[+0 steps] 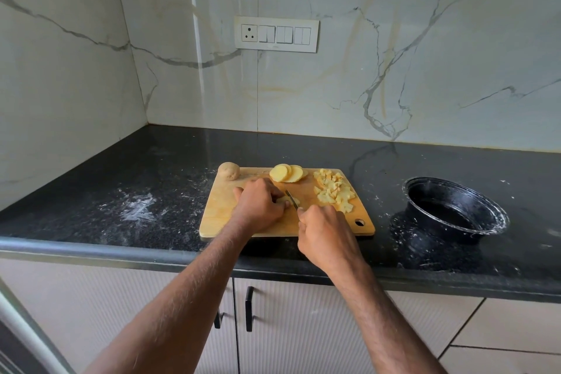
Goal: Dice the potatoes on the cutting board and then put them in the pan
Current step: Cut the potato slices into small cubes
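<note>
In the middle of the frame, the left hand [260, 203] holds down a potato piece [287, 199] on the cutting board [218, 215] while the right hand [326, 235] grips the knife [292, 199] cutting it, with the black pan [455, 206] at the right on the bench [121, 191]

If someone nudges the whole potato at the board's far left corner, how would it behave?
The whole potato looks rounded and unpeeled, so it would probably roll rather than slide. It sits at the cutting board corner, so it may tumble onto the countertop.
</note>
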The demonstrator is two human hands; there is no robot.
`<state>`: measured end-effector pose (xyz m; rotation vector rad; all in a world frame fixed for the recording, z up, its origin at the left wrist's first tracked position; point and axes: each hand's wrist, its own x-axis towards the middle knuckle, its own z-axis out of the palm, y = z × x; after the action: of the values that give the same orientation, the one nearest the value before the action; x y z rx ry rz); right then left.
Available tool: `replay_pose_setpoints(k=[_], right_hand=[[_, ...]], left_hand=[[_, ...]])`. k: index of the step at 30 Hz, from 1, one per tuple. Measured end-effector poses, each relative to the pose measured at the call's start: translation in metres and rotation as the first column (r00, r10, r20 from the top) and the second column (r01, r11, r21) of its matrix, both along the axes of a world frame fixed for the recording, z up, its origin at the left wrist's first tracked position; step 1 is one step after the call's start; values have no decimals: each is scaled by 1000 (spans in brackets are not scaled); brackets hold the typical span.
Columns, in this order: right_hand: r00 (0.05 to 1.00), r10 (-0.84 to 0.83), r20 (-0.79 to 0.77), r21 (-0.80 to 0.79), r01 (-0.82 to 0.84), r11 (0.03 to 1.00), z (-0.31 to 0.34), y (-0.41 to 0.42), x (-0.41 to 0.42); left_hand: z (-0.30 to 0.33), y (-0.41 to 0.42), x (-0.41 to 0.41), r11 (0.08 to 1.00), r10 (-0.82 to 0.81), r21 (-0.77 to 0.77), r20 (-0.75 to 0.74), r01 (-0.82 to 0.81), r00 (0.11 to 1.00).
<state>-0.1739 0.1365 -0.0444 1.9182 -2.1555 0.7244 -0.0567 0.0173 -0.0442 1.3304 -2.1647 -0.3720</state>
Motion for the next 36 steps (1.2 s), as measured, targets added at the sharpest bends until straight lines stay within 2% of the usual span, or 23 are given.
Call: replay_pose_setpoints(k=[4, 9, 15, 23, 36], right_hand=[[1000, 4, 13, -27, -3, 1000, -3, 11, -9], [994, -77, 83, -67, 83, 994, -2, 21, -19], [982, -19, 187, -104, 39, 994, -2, 10, -4], [985, -12, 174, -107, 31, 994, -1, -7, 13], [996, 7, 88, 20, -9, 1000, -3, -5, 10]], left_hand=[[-2, -3, 3, 999, -34, 18, 4, 34, 999], [-3, -4, 8, 998, -48, 37, -47, 50, 998], [-1, -1, 8, 1000, -18, 19, -98, 20, 995], [-3, -4, 6, 1000, -21, -8, -75, 21, 997], [-4, -6, 5, 1000, -17, -16, -81, 16, 997]])
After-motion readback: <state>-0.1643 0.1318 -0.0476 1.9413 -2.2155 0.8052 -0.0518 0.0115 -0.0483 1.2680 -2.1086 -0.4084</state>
